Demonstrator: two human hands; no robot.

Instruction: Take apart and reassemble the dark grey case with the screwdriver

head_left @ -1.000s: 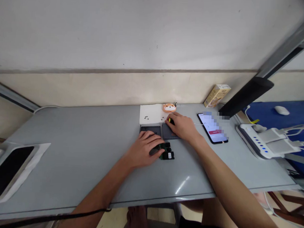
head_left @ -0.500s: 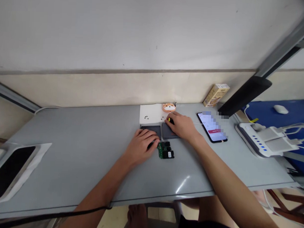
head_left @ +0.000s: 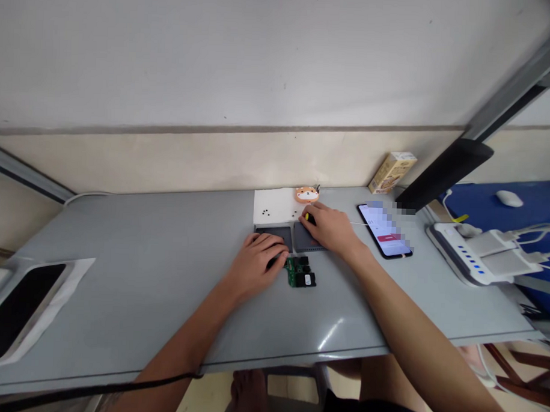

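Observation:
My left hand lies over the near left part of a dark, shallow case half, its fingers stretched across it and the thumb apart. Something dark shows between thumb and fingers, too covered to make out. Beside that thumb is a green circuit board with black parts and a white label. My right hand is closed round a black-and-yellow screwdriver; its tip is hidden. Below that hand sits a second dark case piece with small slots along its near edge.
Behind the case pieces, white paper bears several tiny dark screws and an orange dog-face case. Rightward are a lit phone, a carton and a power strip with cables. A black-screened device lies far left.

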